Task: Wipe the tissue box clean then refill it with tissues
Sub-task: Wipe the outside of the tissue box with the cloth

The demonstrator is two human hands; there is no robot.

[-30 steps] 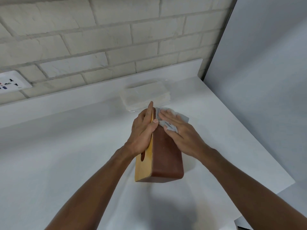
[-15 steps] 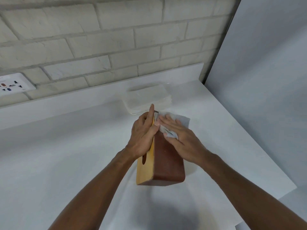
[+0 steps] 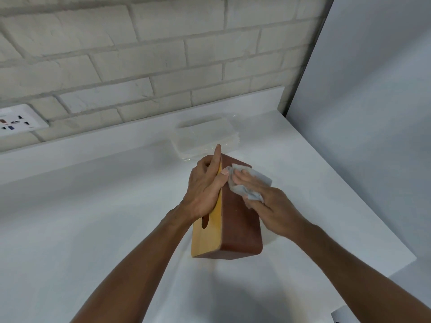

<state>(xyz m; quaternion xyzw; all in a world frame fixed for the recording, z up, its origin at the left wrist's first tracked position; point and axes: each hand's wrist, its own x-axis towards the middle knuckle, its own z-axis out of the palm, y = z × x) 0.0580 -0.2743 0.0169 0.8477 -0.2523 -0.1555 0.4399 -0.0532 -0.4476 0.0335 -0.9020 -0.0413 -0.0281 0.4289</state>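
The tissue box (image 3: pixel 235 229) lies on its side on the white counter (image 3: pixel 93 217). Its body is brown and its yellow wooden lid, with a slot, faces left. My left hand (image 3: pixel 205 190) grips the box at the lid edge, index finger stretched along the edge and thumb on the brown face. My right hand (image 3: pixel 275 213) holds a crumpled grey cloth (image 3: pixel 258 178) against the upturned brown face near its far end, fingers laid over it. A wrapped stack of white tissues (image 3: pixel 203 138) lies just behind the box, by the upstand.
A white brick wall rises behind the counter, with a socket plate (image 3: pixel 16 122) at the left. A tall white panel (image 3: pixel 361 136) closes off the right side. The counter's right edge (image 3: pixel 405 264) runs diagonally towards me.
The cloth under my right hand has slid slightly along the brown face, baring more of its far corner. My left hand keeps its hold on the box.
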